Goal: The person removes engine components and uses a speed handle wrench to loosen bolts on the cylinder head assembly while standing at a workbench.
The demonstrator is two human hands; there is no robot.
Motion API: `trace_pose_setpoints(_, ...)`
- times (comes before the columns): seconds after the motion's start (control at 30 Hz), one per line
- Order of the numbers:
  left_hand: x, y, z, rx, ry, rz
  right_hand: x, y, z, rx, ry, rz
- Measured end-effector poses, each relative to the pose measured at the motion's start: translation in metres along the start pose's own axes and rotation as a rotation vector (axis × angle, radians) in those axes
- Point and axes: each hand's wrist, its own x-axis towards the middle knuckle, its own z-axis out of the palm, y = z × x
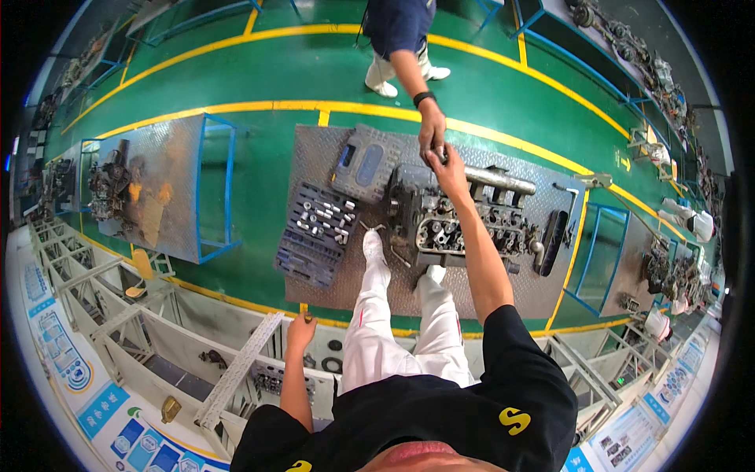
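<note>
Closest in: A person in a black shirt (425, 421) and white trousers (373, 338) looks down over an engine job.
Left hand: The person's left hand (300, 333) hangs low beside the trousers, near a white rack (245, 366), its fingers curled nearly closed around a small brownish object (307, 318) too tiny to identify.
Footing: One white shoe (374, 245) shows between the socket case and the engine.
Socket case: An open dark case (297, 265) lies left of the engine, bright metal sockets (324, 214) grouped in its upper half.
Engine: The bulky engine (444, 234) rests on a patterned metal plate (503, 289), its top exposed and valve parts showing; a thick metal pipe (499, 180) runs along its far side.
Right of the engine: A long black tray-like part (555, 242) lies on the same plate.
Second case: A dark grey case (363, 167) sits just beyond the sockets, near the engine's left end.
Right hand: The right hand (451, 175) reaches across the engine, fingers bent in at a small dark metal part (441, 153); how firmly they grip it cannot be told.
Across the engine: A co-worker's hand (431, 128), a black band on the wrist, meets the same part from the other side.
Farther back: The co-worker (399, 30), in dark blue top and white shoes, stands on a green floor (299, 67) striped with yellow lines.
</note>
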Motion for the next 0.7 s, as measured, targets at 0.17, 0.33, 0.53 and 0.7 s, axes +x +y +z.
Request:
trace_pose_setpoints(0.17, 0.040, 0.055, -0.005, -0.001, 0.076, 0.220, -0.025, 0.015, -0.020, 0.044, 0.079, 0.153)
trace_pose_setpoints(0.33, 0.048, 0.157, 0.009, -0.075, 0.026, 0.368, -0.098, 0.025, -0.027, 0.204, 0.036, 0.356)
trace_pose_setpoints(0.53, 0.057, 0.199, 0.086, -0.301, -0.230, 0.517, -0.228, 0.062, 0.036, 0.158, -0.152, 0.237)
trace_pose_setpoints(0.7, 0.058, 0.204, 0.130, -0.551, -0.361, 0.384, -0.272, 0.046, 0.064, 0.269, -0.400, 0.450)
